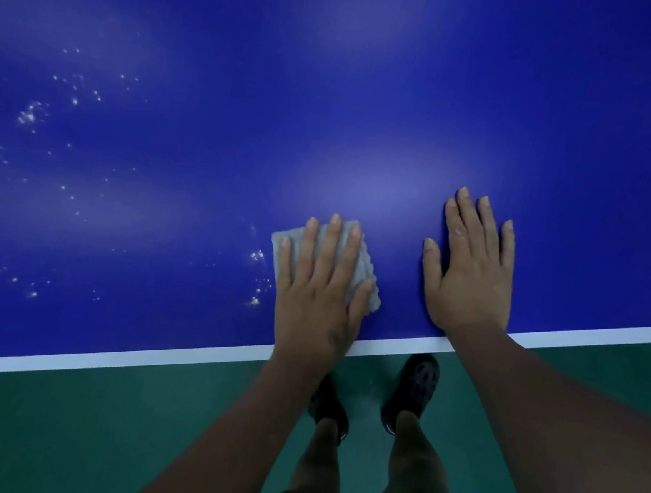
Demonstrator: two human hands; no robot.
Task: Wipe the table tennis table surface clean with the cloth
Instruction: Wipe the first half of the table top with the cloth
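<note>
The blue table tennis table (372, 90) fills the upper view, with a white line (143, 359) along its near edge. My left hand (317, 285) lies flat on a folded grey cloth (366, 266), pressing it onto the table near the edge. My right hand (470, 269) rests flat on the bare table to the right, fingers spread, holding nothing. White specks and droplets (28, 116) are scattered across the left part of the surface, some (258, 279) just left of the cloth.
Below the table edge lies a green floor (54, 438). My legs and two black shoes (413, 392) stand close to the edge, under my arms.
</note>
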